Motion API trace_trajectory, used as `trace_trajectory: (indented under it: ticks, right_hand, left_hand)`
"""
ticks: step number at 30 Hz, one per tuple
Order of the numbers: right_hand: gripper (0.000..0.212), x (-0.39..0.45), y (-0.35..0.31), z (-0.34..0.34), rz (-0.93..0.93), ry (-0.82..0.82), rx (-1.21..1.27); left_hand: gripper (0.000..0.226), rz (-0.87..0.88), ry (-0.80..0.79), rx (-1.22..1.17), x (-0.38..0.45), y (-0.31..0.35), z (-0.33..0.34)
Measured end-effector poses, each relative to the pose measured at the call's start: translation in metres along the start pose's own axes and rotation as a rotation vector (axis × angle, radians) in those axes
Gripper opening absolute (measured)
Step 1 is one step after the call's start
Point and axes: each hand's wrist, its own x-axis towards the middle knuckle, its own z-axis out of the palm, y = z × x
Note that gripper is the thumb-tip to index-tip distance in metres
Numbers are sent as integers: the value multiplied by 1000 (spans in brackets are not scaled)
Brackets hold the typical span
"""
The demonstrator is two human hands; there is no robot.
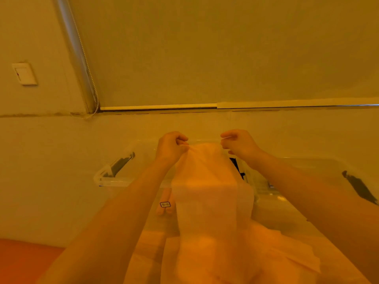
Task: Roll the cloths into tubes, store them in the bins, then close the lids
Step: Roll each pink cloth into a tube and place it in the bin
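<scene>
A thin, pale orange cloth (207,181) hangs stretched in front of me. My left hand (171,147) pinches its top left corner and my right hand (239,145) pinches its top right corner, both raised above two clear plastic bins. The left bin (114,180) has a black latch on its left side; the right bin (320,165) has a black latch on its right. Rolled cloth tubes (164,203) with a small label lie inside the left bin. More orange cloth (266,253) is piled below, near me.
The bins stand on a pale surface against a wall with a lowered roller blind (225,48) and its bead chain (90,78). A wall switch (24,73) is at the left. An orange surface (24,257) shows at the bottom left.
</scene>
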Motion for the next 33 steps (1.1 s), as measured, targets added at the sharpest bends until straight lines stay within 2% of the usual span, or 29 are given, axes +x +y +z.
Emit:
trace_trajectory:
  ticks: [5, 8, 11, 14, 19, 23, 28, 31, 33]
  right_hand:
    - [26, -7, 22, 2, -51, 68, 36]
    - [26, -18, 24, 5, -76, 89, 55]
    - [25, -36, 23, 4, -99, 130, 103]
    - [22, -63, 19, -1, -127, 159, 175]
    - [10, -121, 32, -4, -32, 216, 325]
    - [10, -161, 56, 7, 75, 149, 353]
    - [12, -183, 94, 20, 156, 68, 212]
    - [16, -185, 102, 25, 120, 13, 146]
    - [18, -184, 104, 29, 78, 32, 138]
  left_hand:
    - [30, -87, -190, 142, -4, -22, 6]
    - [36, -77, -224, 190, -7, -16, 1]
    - [37, -74, -182, 165, -17, -4, -14]
    - [33, -25, -45, -27, -39, 4, -32]
    - [29, 78, 84, -234, -113, -4, -43]
    - [21, -35, -12, -348, -172, -34, -28]
    - [29, -138, -81, -348, -209, -68, 2]
    - [29, -117, -114, -302, -207, -73, 11]
    - [29, -115, -119, -299, -200, -72, 14]
